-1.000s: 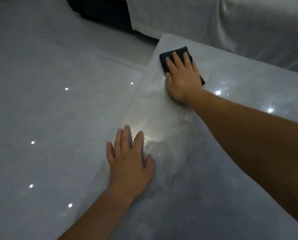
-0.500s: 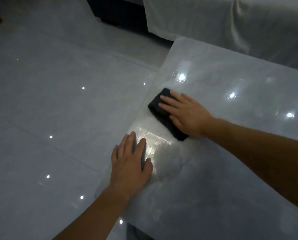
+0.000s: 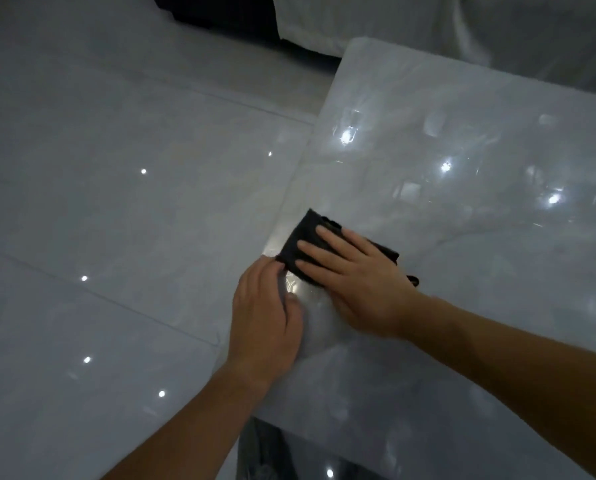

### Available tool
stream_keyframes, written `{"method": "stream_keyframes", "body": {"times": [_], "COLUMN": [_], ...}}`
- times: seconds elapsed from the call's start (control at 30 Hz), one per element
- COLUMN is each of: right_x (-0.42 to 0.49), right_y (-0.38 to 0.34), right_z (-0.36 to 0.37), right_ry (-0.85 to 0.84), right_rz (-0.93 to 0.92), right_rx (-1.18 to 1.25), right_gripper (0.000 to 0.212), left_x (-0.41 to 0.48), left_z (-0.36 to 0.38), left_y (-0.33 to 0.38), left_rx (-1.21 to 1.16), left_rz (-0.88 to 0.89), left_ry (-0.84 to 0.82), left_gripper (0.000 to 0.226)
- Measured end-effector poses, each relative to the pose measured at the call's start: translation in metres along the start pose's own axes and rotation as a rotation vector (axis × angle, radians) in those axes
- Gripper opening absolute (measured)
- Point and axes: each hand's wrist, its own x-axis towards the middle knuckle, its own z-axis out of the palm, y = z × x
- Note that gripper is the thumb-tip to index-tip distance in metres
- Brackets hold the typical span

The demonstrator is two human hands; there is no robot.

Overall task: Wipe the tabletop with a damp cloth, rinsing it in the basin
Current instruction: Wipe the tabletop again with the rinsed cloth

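A dark folded cloth [image 3: 301, 237] lies on the glossy pale marble tabletop [image 3: 462, 237], close to its left edge. My right hand [image 3: 355, 282] presses flat on the cloth, fingers straight and pointing left. My left hand [image 3: 265, 317] rests on the table's left edge just beside the cloth, its fingertips bent over the edge and touching the cloth's near corner. No basin is in view.
Shiny grey floor tiles [image 3: 116, 237] spread to the left of the table. A piece of furniture under white fabric [image 3: 462, 26] stands behind the table, with a dark gap [image 3: 220, 12] beside it. The table's near left corner [image 3: 255, 410] is at bottom centre.
My right hand has dragged the cloth from the far corner back along the left edge toward me, up to my left hand. My left hand's fingers have bent over the edge.
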Motion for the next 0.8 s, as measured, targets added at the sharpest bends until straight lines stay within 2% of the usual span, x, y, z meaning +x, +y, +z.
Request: {"method": "stream_keyframes", "body": {"times": [0.1, 0.2, 0.37, 0.43, 0.5, 0.63, 0.7, 0.77, 0.8], "right_x": [-0.031, -0.033, -0.006, 0.003, 0.000, -0.063, -0.105, -0.125, -0.126], "right_y": [-0.001, 0.024, 0.100, 0.096, 0.068, -0.018, -0.042, -0.035, -0.027], "right_z": [0.003, -0.002, -0.023, -0.021, -0.012, 0.015, 0.022, 0.024, 0.023], "right_ry": [-0.040, -0.046, 0.126, 0.167, 0.186, 0.113, 0.056, 0.058, 0.073], "right_rz": [-0.043, 0.005, 0.609, 0.727, 0.676, 0.260, 0.134, 0.138, 0.205], "right_rx": [-0.026, -0.047, 0.054, 0.095, 0.064, 0.000, 0.015, 0.009, 0.002], "right_gripper": [0.065, 0.062, 0.058, 0.056, 0.057, 0.060, 0.056, 0.052, 0.052], "left_x": [-0.003, -0.001, 0.004, 0.001, -0.001, -0.013, -0.025, -0.038, -0.044], "left_z": [-0.001, 0.002, 0.015, 0.016, 0.015, 0.003, -0.003, -0.008, -0.010], "left_y": [-0.005, -0.001, 0.008, 0.007, 0.003, -0.009, -0.014, -0.019, -0.020], "left_rx": [0.013, 0.180, 0.400, 0.434, 0.416, 0.403, 0.396, 0.407, 0.405], "left_rz": [0.036, 0.107, 0.180, 0.183, 0.196, 0.253, 0.257, 0.250, 0.245], "left_ry": [-0.021, -0.101, -0.201, -0.214, -0.221, -0.245, -0.258, -0.263, -0.262], "left_gripper": [0.041, 0.040, 0.050, 0.054, 0.056, 0.055, 0.053, 0.051, 0.051]}}
